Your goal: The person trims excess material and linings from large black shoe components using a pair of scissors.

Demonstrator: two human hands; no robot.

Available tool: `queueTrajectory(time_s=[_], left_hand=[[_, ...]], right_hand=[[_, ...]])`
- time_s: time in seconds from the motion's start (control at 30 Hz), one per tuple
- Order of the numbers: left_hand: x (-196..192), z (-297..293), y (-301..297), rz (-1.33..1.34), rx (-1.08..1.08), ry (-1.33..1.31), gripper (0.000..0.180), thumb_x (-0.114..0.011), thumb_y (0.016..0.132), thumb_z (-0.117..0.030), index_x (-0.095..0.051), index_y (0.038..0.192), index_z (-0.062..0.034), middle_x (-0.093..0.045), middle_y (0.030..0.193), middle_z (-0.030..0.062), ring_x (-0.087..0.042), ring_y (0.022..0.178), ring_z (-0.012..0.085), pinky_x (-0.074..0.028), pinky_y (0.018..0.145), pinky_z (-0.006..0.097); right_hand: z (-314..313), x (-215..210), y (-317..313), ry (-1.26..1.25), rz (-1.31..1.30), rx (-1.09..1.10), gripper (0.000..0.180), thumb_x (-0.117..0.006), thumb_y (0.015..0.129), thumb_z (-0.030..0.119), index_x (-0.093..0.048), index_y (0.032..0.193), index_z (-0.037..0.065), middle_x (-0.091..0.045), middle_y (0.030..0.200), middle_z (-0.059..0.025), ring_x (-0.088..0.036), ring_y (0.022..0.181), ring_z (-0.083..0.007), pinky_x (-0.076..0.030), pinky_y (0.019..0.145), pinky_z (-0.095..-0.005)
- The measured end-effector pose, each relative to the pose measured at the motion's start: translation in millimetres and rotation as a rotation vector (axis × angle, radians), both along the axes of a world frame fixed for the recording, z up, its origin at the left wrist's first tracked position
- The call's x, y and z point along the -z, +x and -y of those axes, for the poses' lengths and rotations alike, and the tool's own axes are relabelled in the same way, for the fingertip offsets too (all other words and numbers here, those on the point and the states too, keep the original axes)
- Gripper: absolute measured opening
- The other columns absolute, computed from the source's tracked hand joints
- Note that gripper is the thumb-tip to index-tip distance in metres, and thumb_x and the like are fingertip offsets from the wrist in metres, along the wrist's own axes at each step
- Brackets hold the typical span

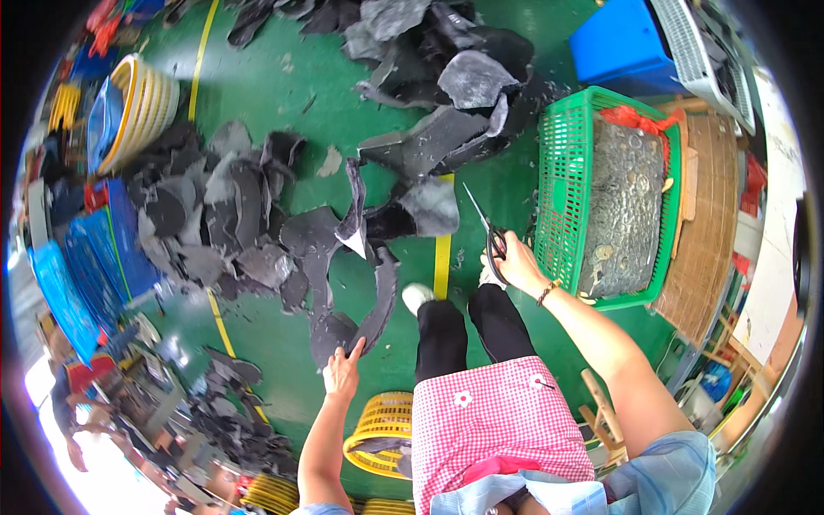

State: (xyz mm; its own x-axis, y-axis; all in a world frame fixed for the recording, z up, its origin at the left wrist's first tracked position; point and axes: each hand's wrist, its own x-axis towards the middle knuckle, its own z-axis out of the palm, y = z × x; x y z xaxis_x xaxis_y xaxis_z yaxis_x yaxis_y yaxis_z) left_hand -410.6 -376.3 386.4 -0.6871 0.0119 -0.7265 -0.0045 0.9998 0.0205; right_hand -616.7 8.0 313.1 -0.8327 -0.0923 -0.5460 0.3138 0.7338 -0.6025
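My right hand (pixel 520 263) is closed around the black handles of a pair of scissors (pixel 495 242), whose metal blades point up and left over the green floor. At lower left, my left hand (pixel 341 375) grips the bottom edge of a large, ring-like piece of dark grey sheet material (pixel 322 266) between thumb and fingers. A wide opening in this piece shows the floor through it, and its upper part overlaps other dark scraps. The scissors are apart from the sheet.
Heaps of dark grey scraps (pixel 236 193) lie at left, with more scraps (pixel 472 81) ahead. A green plastic basket (pixel 562 193) holding a grey, rough-surfaced slab stands at right. Near my legs is a yellow basket (pixel 378 421). A blue bin (pixel 618 43) stands far right.
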Motion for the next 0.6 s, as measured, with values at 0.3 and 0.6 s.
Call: queueTrajectory(time_s=[0.3, 0.6], left_hand=[[42.9, 32.0, 90.4, -0.336, -0.590, 0.292, 0.060, -0.052, 0.070, 0.003, -0.060, 0.125, -0.0194, -0.047, 0.075, 0.0147, -0.053, 0.064, 0.0326, -0.046, 0.059, 0.042], [-51.8, 47.4, 272.9, -0.481, -1.201, 0.042, 0.005, -0.053, 0.080, -0.001, -0.056, 0.078, 0.0028, -0.049, 0.068, 0.0095, -0.045, 0.062, 0.0194, -0.037, 0.058, 0.033]], right_hand=[[69.6, 133.4, -32.9, 0.204, -0.187, -0.408, 0.055, -0.076, 0.071, 0.023, -0.043, 0.110, 0.004, -0.065, 0.098, -0.0133, -0.065, 0.085, -0.0332, -0.052, 0.071, -0.0428], [111.5, 253.2, -24.2, 0.153, 0.191, 0.604, 0.057, -0.086, 0.062, 0.045, -0.063, 0.083, -0.003, -0.065, 0.079, -0.0111, -0.062, 0.060, -0.0183, -0.052, 0.047, -0.0305]])
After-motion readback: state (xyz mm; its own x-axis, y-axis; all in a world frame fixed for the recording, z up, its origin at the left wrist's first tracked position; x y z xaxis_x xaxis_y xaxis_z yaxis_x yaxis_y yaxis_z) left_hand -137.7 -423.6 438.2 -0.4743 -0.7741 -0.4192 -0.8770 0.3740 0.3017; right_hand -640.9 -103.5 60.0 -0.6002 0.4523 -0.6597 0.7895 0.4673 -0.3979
